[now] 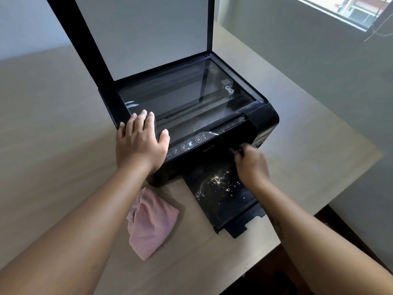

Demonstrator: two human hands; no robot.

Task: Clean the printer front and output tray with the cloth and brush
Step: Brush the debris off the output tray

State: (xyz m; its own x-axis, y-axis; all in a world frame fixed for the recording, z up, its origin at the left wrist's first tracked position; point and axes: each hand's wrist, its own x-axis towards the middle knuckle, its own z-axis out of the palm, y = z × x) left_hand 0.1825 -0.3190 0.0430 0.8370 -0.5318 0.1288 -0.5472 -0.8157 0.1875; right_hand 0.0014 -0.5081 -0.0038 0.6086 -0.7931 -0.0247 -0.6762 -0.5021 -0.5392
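A black printer stands on the table with its scanner lid raised. My left hand lies flat on the printer's front left corner, fingers straight. My right hand is blurred at the mouth of the output slot, fingers curled round something small and dark, apparently the brush. The pulled-out output tray carries white dust specks. A pink cloth lies crumpled on the table left of the tray, touched by neither hand.
The beige table extends left and behind the printer; its right edge runs close to the printer's right side and its front edge lies just under the tray's end. A wall and a window are on the right.
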